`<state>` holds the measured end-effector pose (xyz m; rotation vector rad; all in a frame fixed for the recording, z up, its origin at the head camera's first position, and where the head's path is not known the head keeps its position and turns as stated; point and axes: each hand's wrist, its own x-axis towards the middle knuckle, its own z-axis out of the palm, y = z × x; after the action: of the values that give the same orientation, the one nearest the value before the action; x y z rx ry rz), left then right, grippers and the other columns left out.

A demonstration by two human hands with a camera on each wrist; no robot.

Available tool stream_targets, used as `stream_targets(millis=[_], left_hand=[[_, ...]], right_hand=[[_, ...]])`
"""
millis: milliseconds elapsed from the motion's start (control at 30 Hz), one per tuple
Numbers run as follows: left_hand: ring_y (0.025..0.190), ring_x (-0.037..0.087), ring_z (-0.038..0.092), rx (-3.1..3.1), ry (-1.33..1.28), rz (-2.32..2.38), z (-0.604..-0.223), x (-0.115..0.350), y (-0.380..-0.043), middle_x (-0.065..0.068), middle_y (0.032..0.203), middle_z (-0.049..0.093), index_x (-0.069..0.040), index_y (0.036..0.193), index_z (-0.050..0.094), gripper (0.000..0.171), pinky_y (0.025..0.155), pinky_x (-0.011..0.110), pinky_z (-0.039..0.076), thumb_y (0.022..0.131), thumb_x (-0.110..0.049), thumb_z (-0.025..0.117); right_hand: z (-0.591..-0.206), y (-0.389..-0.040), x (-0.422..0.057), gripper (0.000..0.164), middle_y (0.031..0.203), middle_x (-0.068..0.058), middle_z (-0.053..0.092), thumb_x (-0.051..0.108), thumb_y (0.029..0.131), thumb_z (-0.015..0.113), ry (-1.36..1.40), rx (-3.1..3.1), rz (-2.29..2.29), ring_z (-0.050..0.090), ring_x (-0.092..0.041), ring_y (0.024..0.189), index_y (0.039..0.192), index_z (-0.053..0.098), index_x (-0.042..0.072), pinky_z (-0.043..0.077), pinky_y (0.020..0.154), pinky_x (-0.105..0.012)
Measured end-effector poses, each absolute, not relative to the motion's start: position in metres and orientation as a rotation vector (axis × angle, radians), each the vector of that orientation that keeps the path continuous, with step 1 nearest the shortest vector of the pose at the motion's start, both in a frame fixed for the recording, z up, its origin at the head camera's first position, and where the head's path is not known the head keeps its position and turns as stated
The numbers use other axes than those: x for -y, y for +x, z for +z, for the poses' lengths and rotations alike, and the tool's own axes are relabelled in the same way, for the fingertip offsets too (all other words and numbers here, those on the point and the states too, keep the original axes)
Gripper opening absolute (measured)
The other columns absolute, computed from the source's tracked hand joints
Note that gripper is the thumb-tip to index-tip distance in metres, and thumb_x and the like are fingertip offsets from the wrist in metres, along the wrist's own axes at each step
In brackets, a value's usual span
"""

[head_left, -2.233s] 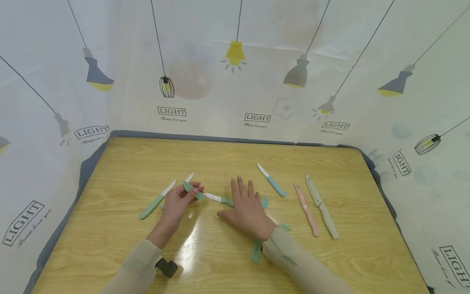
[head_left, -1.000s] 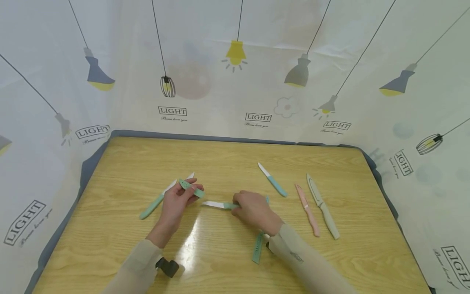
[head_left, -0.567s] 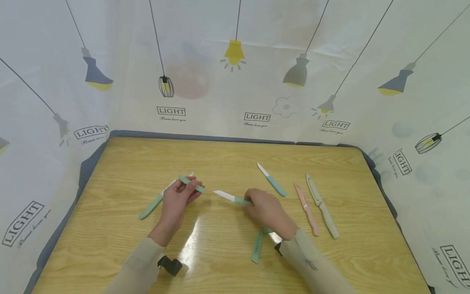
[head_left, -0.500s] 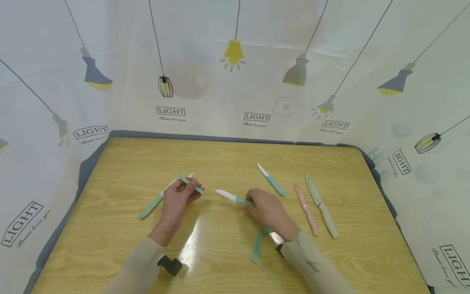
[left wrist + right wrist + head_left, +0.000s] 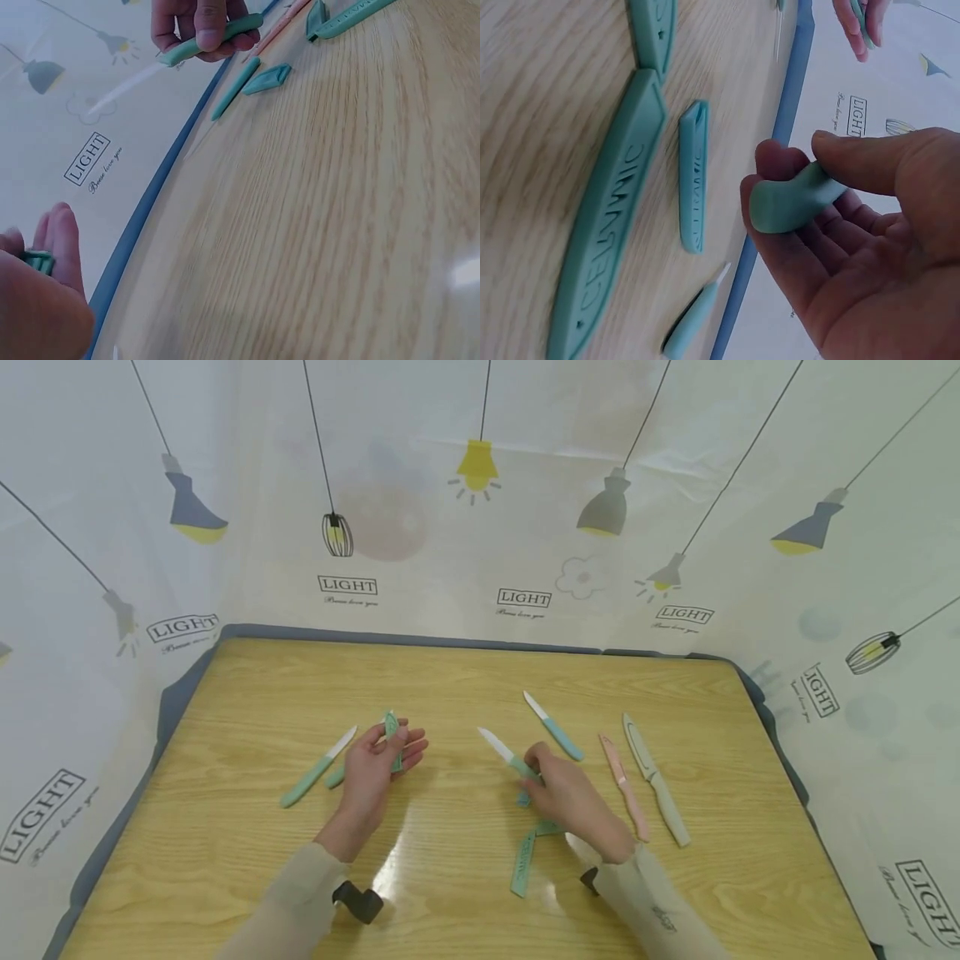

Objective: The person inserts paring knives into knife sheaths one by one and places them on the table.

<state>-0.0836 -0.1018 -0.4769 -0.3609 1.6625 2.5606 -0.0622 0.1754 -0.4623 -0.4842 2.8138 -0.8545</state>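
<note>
A white-bladed, green-handled knife (image 5: 510,755) is held by its handle in the right hand (image 5: 567,793) at centre frame, blade apart from the green cover (image 5: 391,725) pinched in the left hand (image 5: 370,770), left of centre. Sheathing appears under way; next, tip and cover likely need aligning. A blue-handled knife (image 5: 553,727) lies right of centre.

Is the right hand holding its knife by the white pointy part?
No, the right hand grips the green handle, and the white blade sticks out free.

The wall sheet (image 5: 442,556) repeats "LIGHT" (boxed, above small script); a green sheath (image 5: 609,214) reads "CERAMIC".
</note>
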Motion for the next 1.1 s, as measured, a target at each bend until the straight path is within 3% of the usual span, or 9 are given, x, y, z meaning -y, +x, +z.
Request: stream_targets(millis=[133, 300, 400, 500, 600, 700, 867, 1100], left_hand=[[0.107, 0.030, 0.063, -1.613, -0.354, 2.541, -0.476, 0.101, -0.085, 0.025, 0.124, 0.060, 0.009, 0.138, 0.039, 0.048, 0.090, 0.037, 0.053, 0.103, -0.022, 0.047], [0.113, 0.028, 0.060, -1.577, -0.354, 2.508, -0.474, 0.100, -0.085, 0.025, 0.130, 0.056, 0.007, 0.143, 0.029, 0.047, 0.094, 0.034, 0.052, 0.105, -0.019, 0.040], [0.115, 0.028, 0.059, -1.546, -0.354, 2.512, -0.472, 0.098, -0.084, 0.024, 0.131, 0.055, 0.006, 0.143, 0.024, 0.045, 0.095, 0.034, 0.050, 0.105, -0.013, 0.039], [0.115, 0.029, 0.059, -1.485, -0.366, 2.539, -0.470, 0.096, -0.084, 0.025, 0.132, 0.053, 0.006, 0.141, 0.021, 0.044, 0.096, 0.034, 0.050, 0.104, -0.010, 0.040], [0.116, 0.032, 0.058, -1.384, -0.379, 2.596, -0.468, 0.093, -0.085, 0.029, 0.135, 0.048, 0.006, 0.136, 0.021, 0.039, 0.096, 0.036, 0.050, 0.103, -0.005, 0.039], [0.116, 0.035, 0.057, -1.308, -0.397, 2.643, -0.467, 0.090, -0.086, 0.033, 0.136, 0.044, 0.005, 0.129, 0.024, 0.031, 0.094, 0.037, 0.051, 0.103, -0.002, 0.039], [0.113, 0.034, 0.059, -1.315, -0.450, 2.656, -0.468, 0.087, -0.086, 0.032, 0.130, 0.050, 0.003, 0.126, 0.028, 0.027, 0.093, 0.036, 0.052, 0.102, -0.001, 0.039], [0.108, 0.033, 0.062, -1.283, -0.504, 2.676, -0.476, 0.082, -0.084, 0.031, 0.124, 0.057, 0.003, 0.121, 0.031, 0.021, 0.092, 0.039, 0.052, 0.103, -0.002, 0.039]], right_hand=[[-0.461, -0.061, -0.182, 0.024, 0.088, -0.001, 0.058, 0.012, 0.094, 0.060, -0.435, -2.769, -0.991, 0.046, -0.008, 0.054, 0.114, 0.049, 0.005, 0.042, 0.044, -0.021], [-0.461, -0.061, -0.189, 0.023, 0.095, -0.009, 0.060, 0.009, 0.097, 0.055, -0.460, -2.739, -1.107, 0.044, -0.008, 0.053, 0.116, 0.045, 0.003, 0.041, 0.044, -0.020], [-0.461, -0.062, -0.191, 0.027, 0.089, -0.012, 0.061, 0.015, 0.100, 0.051, -0.494, -2.751, -1.137, 0.042, -0.007, 0.050, 0.122, 0.044, -0.001, 0.039, 0.042, -0.020], [-0.459, -0.062, -0.192, 0.033, 0.076, -0.006, 0.058, 0.025, 0.104, 0.044, -0.501, -2.757, -1.166, 0.039, -0.006, 0.048, 0.123, 0.049, -0.002, 0.037, 0.042, -0.019], [-0.458, -0.061, -0.191, 0.034, 0.068, 0.001, 0.050, 0.029, 0.104, 0.042, -0.490, -2.755, -1.193, 0.037, -0.006, 0.049, 0.114, 0.057, 0.001, 0.035, 0.042, -0.019], [-0.458, -0.060, -0.189, 0.030, 0.069, -0.001, 0.052, 0.027, 0.104, 0.044, -0.509, -2.754, -1.210, 0.035, -0.005, 0.048, 0.105, 0.060, 0.002, 0.032, 0.041, -0.018], [-0.461, -0.058, -0.181, 0.031, 0.070, -0.007, 0.057, 0.025, 0.104, 0.043, -0.576, -2.731, -1.222, 0.032, -0.002, 0.046, 0.101, 0.062, 0.001, 0.030, 0.038, -0.017], [-0.464, -0.053, -0.167, 0.030, 0.064, 0.006, 0.051, 0.027, 0.105, 0.042, -0.603, -2.759, -1.112, 0.031, -0.002, 0.044, 0.099, 0.063, 0.006, 0.030, 0.037, -0.018]])
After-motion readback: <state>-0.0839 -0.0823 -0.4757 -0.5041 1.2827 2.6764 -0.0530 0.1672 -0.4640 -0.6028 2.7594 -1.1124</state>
